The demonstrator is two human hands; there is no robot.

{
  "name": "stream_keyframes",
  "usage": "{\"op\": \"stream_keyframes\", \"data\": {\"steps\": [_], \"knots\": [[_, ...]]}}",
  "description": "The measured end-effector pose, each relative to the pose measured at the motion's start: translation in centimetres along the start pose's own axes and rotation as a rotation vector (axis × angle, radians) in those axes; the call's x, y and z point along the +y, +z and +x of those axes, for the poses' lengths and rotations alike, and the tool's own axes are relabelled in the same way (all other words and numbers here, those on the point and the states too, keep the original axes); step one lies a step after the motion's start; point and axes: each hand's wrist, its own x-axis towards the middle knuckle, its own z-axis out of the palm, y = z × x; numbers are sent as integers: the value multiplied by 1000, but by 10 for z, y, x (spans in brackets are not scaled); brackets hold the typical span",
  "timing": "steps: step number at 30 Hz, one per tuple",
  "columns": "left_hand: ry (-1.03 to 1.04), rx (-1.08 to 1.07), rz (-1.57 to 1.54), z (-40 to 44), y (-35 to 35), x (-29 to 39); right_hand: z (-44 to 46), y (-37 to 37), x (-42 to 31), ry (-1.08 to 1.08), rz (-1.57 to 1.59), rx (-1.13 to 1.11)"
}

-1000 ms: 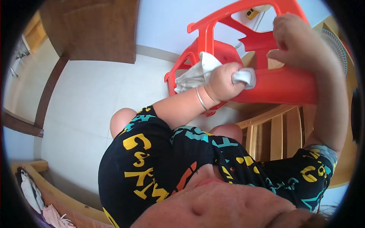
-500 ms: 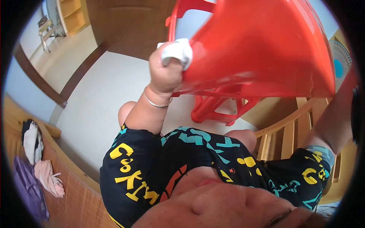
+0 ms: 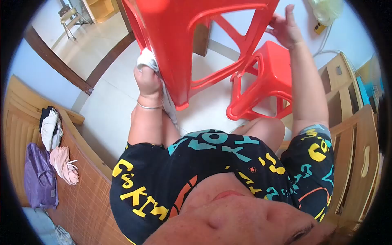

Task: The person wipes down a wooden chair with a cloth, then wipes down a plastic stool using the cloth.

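A tall red plastic stool (image 3: 175, 53) is held up and tilted at the top centre, its legs pointing down and to the right. My left hand (image 3: 148, 83), with a bangle on its wrist, is closed on a white cloth (image 3: 148, 61) against the stool's left side. Part of the cloth hangs below that hand. At the stool's upper right edge is my right hand (image 3: 286, 30), its fingers apart and thumb raised. Some of its fingertips are at the red frame; whether they press on it is unclear.
A second red stool (image 3: 273, 67) stands on the pale floor (image 3: 208, 114) at the right. Wooden furniture (image 3: 351, 151) lines the right side. On the left are a wooden bed board (image 3: 87, 179), a purple bag (image 3: 41, 175) and clothes (image 3: 64, 165). A doorway opens at the upper left.
The tall stool has turned, so its open frame shows again. My left hand has moved left and down with the cloth. My right hand has come back into view beside the stool's edge.
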Motion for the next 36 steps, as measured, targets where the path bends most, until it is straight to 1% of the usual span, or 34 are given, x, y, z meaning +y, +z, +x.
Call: {"op": "stream_keyframes", "data": {"steps": [1,2,4,5,6,7,8,9,10,11,12,13,14,15,16,18,19,21,23,25,26,28,29,31,32,35,36], "knots": [[10,4,0,-3,-12,-13,20,-1,12,47,15,-22],[-24,37,22,-6,-25,-28,32,5,18,43,11,-30],[-69,77,45,-16,-49,-51,46,32,32,85,-54,95],[-88,37,58,-22,-54,-62,52,47,41,98,-53,90],[-110,-2,73,-28,-60,-72,57,61,50,48,38,183],[-120,5,82,-34,-56,-72,61,69,59,-5,133,277],[-140,-2,155,-40,-46,-70,66,68,72,-18,278,269],[-157,-14,229,-44,-41,-69,69,63,82,-13,289,266],[-223,8,274,-48,-42,-73,66,57,89,98,431,291],[-227,11,279,-55,-48,-77,60,55,90,211,567,315],[-250,-48,343,-61,-57,-85,58,53,92,307,579,346],[-273,-109,409,-66,-63,-90,59,47,101,311,584,336],[-274,-62,450,-70,-59,-93,59,40,119,385,583,313],[-276,-60,462,-71,-58,-98,59,32,137,458,580,288],[-278,-87,488,-73,-60,-103,57,29,153,462,590,277],[-279,-141,545,-78,-77,-113,51,32,176,339,656,412],[-278,-138,565,-80,-85,-123,47,33,187,342,671,398],[-247,-100,560,-80,-96,-141,38,33,208,193,683,324],[-287,-91,577,-83,-109,-153,38,34,231,228,740,313],[-390,93,618,-90,-117,-163,28,35,238,260,775,315],[-384,84,618,-98,-130,-176,22,44,235,254,767,333],[-653,100,840,-108,-162,-193,10,58,224,237,734,329],[-634,105,846,-106,-162,-194,6,60,225,222,736,316],[-678,78,897,-105,-155,-199,0,57,241,269,765,326],[-711,123,839,-99,-137,-190,-4,55,245,254,759,313],[-686,167,832,-95,-130,-195,-8,54,263,193,737,254],[-717,159,892,-91,-125,-191,-9,54,264,219,790,260]]}}
